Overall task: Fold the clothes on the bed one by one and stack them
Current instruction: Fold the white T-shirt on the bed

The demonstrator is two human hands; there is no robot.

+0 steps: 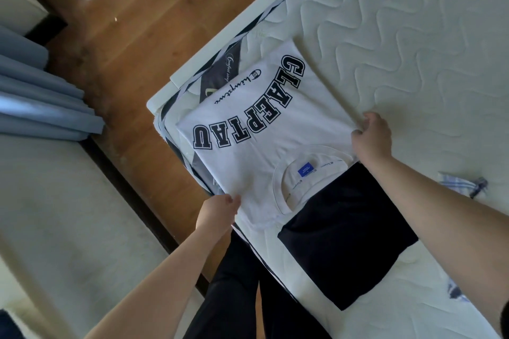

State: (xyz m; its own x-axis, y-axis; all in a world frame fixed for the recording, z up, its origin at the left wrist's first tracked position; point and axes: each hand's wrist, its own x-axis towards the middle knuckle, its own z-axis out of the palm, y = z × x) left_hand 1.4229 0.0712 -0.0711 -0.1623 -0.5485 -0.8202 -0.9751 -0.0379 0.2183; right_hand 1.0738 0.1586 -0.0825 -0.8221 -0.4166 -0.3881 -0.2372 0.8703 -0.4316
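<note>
Folded black cotton garment (347, 239), lower centre, on white quilted mattress (413, 36). White lettered cotton T-shirt (264, 129), mid-frame, overlapping it: my left hand (217, 212) and right hand (371, 137) pinch its side edges. Step: squaring the fold. Next, probably lift onto the black piece.

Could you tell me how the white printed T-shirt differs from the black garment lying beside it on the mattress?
The white cotton T-shirt with black block lettering is printed and gripped at its edges by both hands; the plain black folded garment is unprinted and untouched. The T-shirt covers more area and overlaps the black garment's corner. Both lie flat on the quilted mattress.
</note>
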